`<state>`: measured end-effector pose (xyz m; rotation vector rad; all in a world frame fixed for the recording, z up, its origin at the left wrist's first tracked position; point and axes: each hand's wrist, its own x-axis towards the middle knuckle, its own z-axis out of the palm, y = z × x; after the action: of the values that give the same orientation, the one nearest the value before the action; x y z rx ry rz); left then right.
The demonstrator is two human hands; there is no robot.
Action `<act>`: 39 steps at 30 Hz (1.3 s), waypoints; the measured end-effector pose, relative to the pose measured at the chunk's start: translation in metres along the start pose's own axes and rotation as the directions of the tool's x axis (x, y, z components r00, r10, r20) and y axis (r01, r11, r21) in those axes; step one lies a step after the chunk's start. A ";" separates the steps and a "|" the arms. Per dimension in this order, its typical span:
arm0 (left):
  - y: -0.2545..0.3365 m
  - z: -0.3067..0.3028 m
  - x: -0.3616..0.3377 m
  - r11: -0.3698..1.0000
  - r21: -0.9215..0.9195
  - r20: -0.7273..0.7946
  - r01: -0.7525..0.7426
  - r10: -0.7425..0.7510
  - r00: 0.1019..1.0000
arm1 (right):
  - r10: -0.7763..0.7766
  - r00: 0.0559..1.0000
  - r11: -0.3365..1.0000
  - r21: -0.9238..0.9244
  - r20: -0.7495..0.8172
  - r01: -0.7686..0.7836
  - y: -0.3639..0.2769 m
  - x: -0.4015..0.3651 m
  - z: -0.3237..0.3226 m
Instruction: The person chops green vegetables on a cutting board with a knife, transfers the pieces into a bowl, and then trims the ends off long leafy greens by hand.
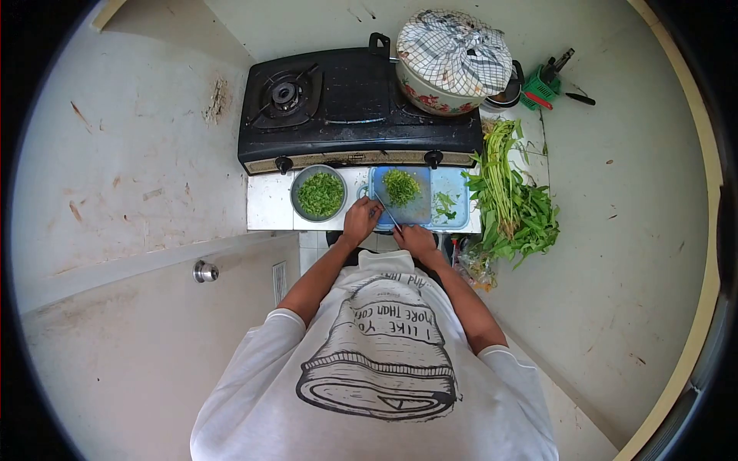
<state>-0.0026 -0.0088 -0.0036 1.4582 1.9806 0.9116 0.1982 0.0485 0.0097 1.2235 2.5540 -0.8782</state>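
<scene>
A blue cutting board (453,206) lies on a small tiled counter in front of the stove, with a pile of chopped greens (401,187) on it. My right hand (416,240) holds a knife (387,213) whose blade slants up across the board's near left part. My left hand (360,220) sits with curled fingers at the board's left edge, beside the blade. I cannot tell whether it grips anything. Left of the board stands a metal bowl (319,194) full of chopped greens.
A black gas stove (346,107) stands behind the board, with a pot (453,61) covered by a checked cloth on its right burner. A bunch of long leafy greens (509,201) lies to the right. A green utensil basket (541,86) stands behind it.
</scene>
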 end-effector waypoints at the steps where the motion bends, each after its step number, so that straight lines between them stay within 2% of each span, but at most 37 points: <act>1: 0.002 -0.001 0.000 1.000 0.017 -0.002 -0.022 0.022 1.000 | -0.002 1.000 1.000 0.004 -0.003 0.002 -0.002 0.002 -0.002; 6: 0.003 -0.005 -0.001 0.993 0.074 -0.009 -0.091 0.092 0.996 | -0.020 0.999 1.000 0.022 -0.029 0.021 0.008 0.004 0.006; 10: 0.001 -0.003 0.000 0.995 0.070 0.013 -0.073 0.073 0.997 | -0.016 0.995 1.000 -0.006 -0.101 0.016 0.015 -0.001 0.010; 16: -0.003 0.000 0.001 0.997 0.036 0.030 -0.073 0.072 0.997 | -0.092 0.993 0.996 -0.010 -0.079 0.092 0.013 -0.006 0.005; 21: 0.002 -0.003 0.000 1.000 0.013 0.056 -0.012 0.011 0.998 | -0.059 0.997 0.998 0.003 -0.042 0.059 0.009 -0.006 0.002; 27: -0.001 0.001 -0.001 0.997 0.007 0.012 -0.070 0.070 0.997 | -0.078 0.995 0.997 0.023 -0.064 0.080 0.008 0.008 0.008; 34: 0.004 -0.004 -0.004 0.997 0.033 0.024 -0.072 0.071 0.997 | -0.013 0.999 1.000 0.019 -0.049 0.013 0.019 -0.001 0.015; 39: 0.004 -0.004 -0.005 0.997 0.026 0.008 -0.075 0.075 0.997 | -0.024 0.999 0.999 0.022 -0.037 0.025 0.018 -0.001 0.011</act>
<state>-0.0012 -0.0131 0.0021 1.5580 1.9510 0.9137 0.2112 0.0502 -0.0062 1.2283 2.6003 -0.9001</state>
